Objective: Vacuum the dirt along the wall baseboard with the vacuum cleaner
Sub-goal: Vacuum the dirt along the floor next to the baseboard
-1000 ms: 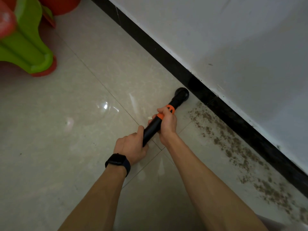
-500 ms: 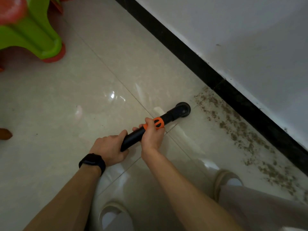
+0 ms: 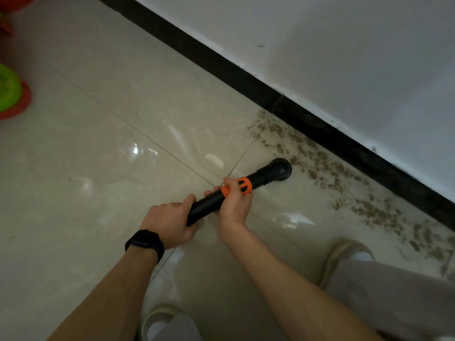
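A black vacuum tube [image 3: 211,204] with an orange collar [image 3: 240,187] slants across the floor. Its round black nozzle [image 3: 280,169] rests on the tile at the left edge of the dirt. My left hand [image 3: 170,221], with a black watch at the wrist, grips the tube's near end. My right hand [image 3: 234,205] grips the tube at the orange collar. Brown dirt crumbs [image 3: 344,183] lie in a band along the black baseboard [image 3: 307,119], running from the nozzle toward the lower right.
A white wall [image 3: 344,57] rises above the baseboard. A green and red plastic stool [image 3: 12,94] stands at the left edge. My two feet in pale slippers [image 3: 344,254] stand on the glossy beige floor tiles [image 3: 110,156] near the bottom.
The nozzle has come away from the baseboard and now sits beside the dirt band. My view has shifted right, so the stool has slid to the left edge. Both hands keep their grip.
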